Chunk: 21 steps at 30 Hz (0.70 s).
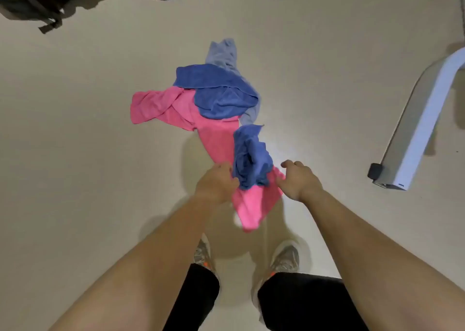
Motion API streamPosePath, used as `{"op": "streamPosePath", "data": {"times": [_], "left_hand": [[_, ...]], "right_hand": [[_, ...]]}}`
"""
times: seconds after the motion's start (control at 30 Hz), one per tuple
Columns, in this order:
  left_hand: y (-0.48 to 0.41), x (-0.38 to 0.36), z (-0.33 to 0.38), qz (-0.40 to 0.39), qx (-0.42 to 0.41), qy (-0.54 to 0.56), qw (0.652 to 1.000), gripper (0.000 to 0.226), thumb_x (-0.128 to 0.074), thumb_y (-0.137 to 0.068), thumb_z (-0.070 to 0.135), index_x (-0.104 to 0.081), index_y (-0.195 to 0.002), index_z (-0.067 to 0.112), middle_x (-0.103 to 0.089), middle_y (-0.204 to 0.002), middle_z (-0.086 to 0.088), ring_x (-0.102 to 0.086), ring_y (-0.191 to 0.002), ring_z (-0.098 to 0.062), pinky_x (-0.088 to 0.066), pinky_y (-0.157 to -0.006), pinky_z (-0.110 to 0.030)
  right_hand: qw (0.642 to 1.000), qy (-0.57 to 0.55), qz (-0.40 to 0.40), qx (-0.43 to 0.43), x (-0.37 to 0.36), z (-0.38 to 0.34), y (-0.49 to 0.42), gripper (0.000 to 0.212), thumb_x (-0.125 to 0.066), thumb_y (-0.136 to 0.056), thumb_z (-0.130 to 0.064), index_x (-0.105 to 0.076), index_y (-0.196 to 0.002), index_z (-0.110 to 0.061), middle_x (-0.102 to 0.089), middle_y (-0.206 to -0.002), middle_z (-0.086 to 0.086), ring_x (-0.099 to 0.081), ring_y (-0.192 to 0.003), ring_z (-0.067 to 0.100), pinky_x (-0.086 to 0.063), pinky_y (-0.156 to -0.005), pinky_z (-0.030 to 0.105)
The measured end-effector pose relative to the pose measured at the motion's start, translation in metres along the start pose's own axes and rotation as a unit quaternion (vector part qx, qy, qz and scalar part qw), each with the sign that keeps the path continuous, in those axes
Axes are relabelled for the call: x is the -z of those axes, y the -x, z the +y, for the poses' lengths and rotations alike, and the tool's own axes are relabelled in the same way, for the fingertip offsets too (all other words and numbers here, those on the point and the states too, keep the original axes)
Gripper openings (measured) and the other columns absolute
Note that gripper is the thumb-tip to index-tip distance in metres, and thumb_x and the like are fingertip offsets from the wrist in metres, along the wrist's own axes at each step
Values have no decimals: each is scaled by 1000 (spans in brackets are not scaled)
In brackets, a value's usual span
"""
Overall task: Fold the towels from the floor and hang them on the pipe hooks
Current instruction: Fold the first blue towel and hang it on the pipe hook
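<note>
Towels: the pink towel (216, 142) is partly raised off the floor (95, 134), with the left hand (217, 184) curled round one side of its near edge and the right hand (299, 182) pinching the other; its far end lies under a dark blue towel (221, 91), with a pale blue towel (224, 51) beyond. Judged step: pick-up, folding not begun. A smaller blue cloth (251, 159) sits bunched on the pink between the hands, so the next move calls for shedding it first. Both forearms reach forward and down, knuckles up, hands near each other.
</note>
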<state>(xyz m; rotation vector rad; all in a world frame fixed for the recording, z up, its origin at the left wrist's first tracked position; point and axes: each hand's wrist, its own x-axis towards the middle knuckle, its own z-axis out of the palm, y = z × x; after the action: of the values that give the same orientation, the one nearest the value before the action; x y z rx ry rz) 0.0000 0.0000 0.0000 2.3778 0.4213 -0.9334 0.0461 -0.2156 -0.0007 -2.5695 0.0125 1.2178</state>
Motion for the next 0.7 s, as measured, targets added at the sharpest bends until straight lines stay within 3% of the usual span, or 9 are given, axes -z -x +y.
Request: {"op": "streamPosePath", "data": {"times": [0.17,0.3,0.37,0.43,0.5,0.57,0.7], "left_hand": [[-108,-78,-34,-5,16,38,999,38,-58,-90,23,-52,-125,11,-57,-124,-8,-57,-111,-30,-44,-83,-33],[-178,-111,-47,67,-16,83,994,55,-56,-94,20,-39,-145,10,-49,-139,-13,-51,-123,-30,-42,-97,-36],[-205,-119,-53,97,-40,118,987,56,-56,-93,22,-39,-146,16,-50,-137,-12,-52,-120,-28,-45,-100,-41],[-227,-124,-58,94,-76,107,987,51,-53,-88,31,-46,-138,23,-56,-127,-6,-57,-110,-25,-50,-94,-44],[-237,-126,-61,94,-88,77,989,30,-53,-90,30,-57,-119,22,-62,-106,-3,-60,-93,-23,-52,-82,-46],[-231,-121,-59,108,-89,68,988,13,-55,-94,20,-63,-103,16,-61,-91,-1,-58,-82,-22,-50,-75,-42],[-185,-89,-55,103,-69,77,989,9,-57,-91,14,-66,-94,14,-54,-76,5,-54,-75,-21,-46,-70,-36]], "right_hand": [[1000,0,-21,-2,-73,17,-119,57,-51,-92,-38,-41,-144,-17,-46,-136,14,-48,-121,37,-45,-97,44],[999,-43,34,0,-106,23,-193,62,-49,-95,-42,-32,-149,-16,-43,-142,17,-47,-123,41,-44,-99,47],[994,-82,70,33,-117,21,-219,58,-51,-95,-42,-39,-146,-17,-51,-136,15,-51,-120,38,-46,-98,46],[988,-100,95,77,-123,20,-237,47,-56,-91,-34,-53,-134,-18,-62,-122,11,-58,-110,34,-49,-91,43],[987,-91,94,92,-124,18,-245,22,-57,-86,-24,-64,-107,-17,-68,-96,7,-63,-92,33,-52,-75,40],[989,-88,91,83,-121,17,-240,5,-57,-84,-19,-59,-85,-14,-64,-79,3,-61,-80,31,-49,-66,38],[990,-100,69,73,-97,14,-194,8,-62,-86,-23,-58,-86,-16,-63,-72,1,-60,-76,30,-48,-66,38]]}}
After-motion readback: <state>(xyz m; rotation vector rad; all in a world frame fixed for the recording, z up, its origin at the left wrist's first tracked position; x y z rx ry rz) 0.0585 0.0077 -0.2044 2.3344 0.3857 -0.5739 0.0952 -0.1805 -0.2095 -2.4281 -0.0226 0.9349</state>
